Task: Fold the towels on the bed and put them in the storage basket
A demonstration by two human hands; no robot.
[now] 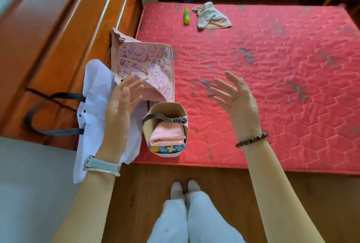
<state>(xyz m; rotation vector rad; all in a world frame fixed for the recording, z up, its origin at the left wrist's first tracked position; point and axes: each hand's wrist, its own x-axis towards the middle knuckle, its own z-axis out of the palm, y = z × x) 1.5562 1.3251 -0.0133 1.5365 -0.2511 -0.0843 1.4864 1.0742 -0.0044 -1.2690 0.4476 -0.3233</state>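
Both hands are up and empty here: left hand point(120, 102) and right hand point(235, 96), fingers spread wide, holding nothing. The small pink storage basket with a brown strap point(165, 105) sits by the near left corner of the red quilted mattress point(272, 87). Inside it are a folded pink towel point(167, 134) and a folded blue-and-yellow patterned towel point(167, 149). One crumpled pale striped towel point(212, 17) lies near the far edge, just beside a green bottle point(186, 15). Looks like we're between towels, so the next move is probably a long reach across for that one, then folding it.
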